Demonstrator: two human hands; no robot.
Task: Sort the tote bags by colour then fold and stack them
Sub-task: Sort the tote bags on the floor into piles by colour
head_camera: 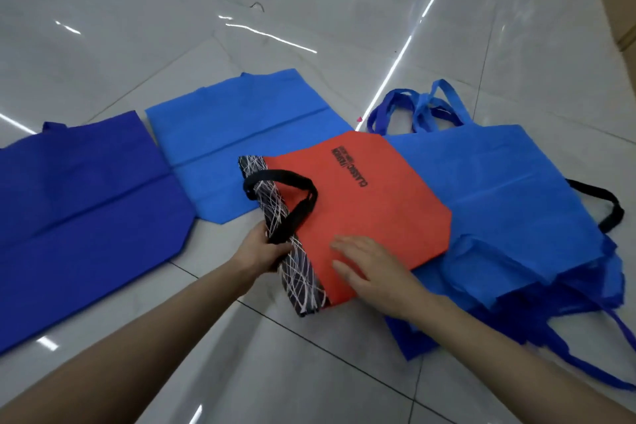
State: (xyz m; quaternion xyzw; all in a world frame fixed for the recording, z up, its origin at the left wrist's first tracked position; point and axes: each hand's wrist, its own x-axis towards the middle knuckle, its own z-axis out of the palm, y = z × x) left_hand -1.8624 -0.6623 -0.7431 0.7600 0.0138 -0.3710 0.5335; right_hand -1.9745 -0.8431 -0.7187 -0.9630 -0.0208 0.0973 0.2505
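At the centre of the tiled floor (pixel 309 27), the red tote bag (pixel 371 203) is lying flat, partly overlapping a heap of blue bags (pixel 516 203) spreading toward 3 o'clock. The left hand (pixel 261 251) is gripping the bag's black handle (pixel 298 213) and line-patterned side panel (pixel 303 279), fingers curled round them. The right hand (pixel 368 268) is pressing on the red face, fingers straight and slightly spread. A dark blue bag (pixel 86 210) is lying flat at 9 o'clock, a lighter blue bag (pixel 241 134) at 11 o'clock.
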